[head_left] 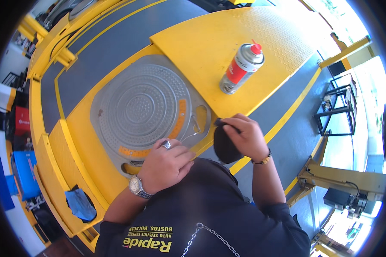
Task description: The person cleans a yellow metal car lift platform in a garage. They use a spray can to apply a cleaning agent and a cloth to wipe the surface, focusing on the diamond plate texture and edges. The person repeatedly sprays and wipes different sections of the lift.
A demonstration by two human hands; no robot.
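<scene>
Grey plate (139,108) on yellow platform (193,47), floor (111,56)

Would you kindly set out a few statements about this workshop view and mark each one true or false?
1. The right hand grips a black rounded object. True.
2. The spray can is lying on its side. False: the spray can stands upright on the yellow platform.
3. A ring is on a finger of the left hand. True.
4. The ridged disc is bright red. False: the ridged disc is grey.
5. The wristwatch is on the right wrist. False: the wristwatch is on the left.
</scene>
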